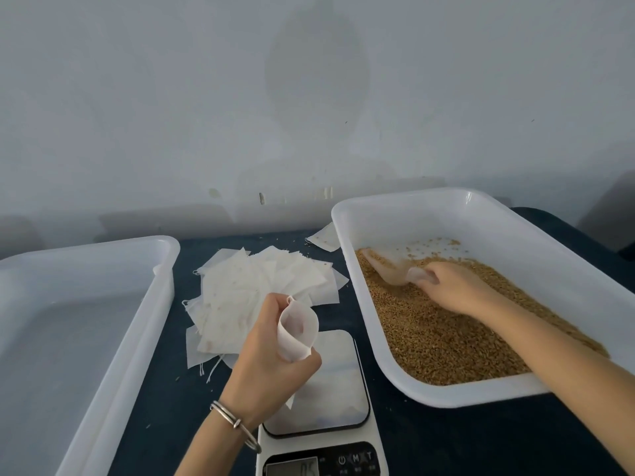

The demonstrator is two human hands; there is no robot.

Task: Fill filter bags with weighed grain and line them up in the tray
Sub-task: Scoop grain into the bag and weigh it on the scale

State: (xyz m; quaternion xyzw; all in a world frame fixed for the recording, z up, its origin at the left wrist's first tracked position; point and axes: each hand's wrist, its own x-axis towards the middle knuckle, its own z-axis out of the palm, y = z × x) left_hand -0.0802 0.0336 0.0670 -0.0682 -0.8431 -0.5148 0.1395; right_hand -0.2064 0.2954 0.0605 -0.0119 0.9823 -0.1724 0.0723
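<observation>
My left hand (271, 352) grips an open white filter bag (298, 329) with its mouth held wide, just above the scale (330, 383). My right hand (457, 286) holds the handle of a clear plastic scoop (388, 269) that lies in the brown grain (446, 334) inside the white tray on the right (488, 211). The scoop's bowl carries some grain. A long white tray (103, 321) stands on the left with nothing visible inside it.
A loose pile of flat white filter bags (261, 290) with strings lies on the dark table between the trays. One more bag (324, 237) sits behind the grain tray's left corner. The scale's display (295, 468) is at the bottom edge. A grey wall rises behind.
</observation>
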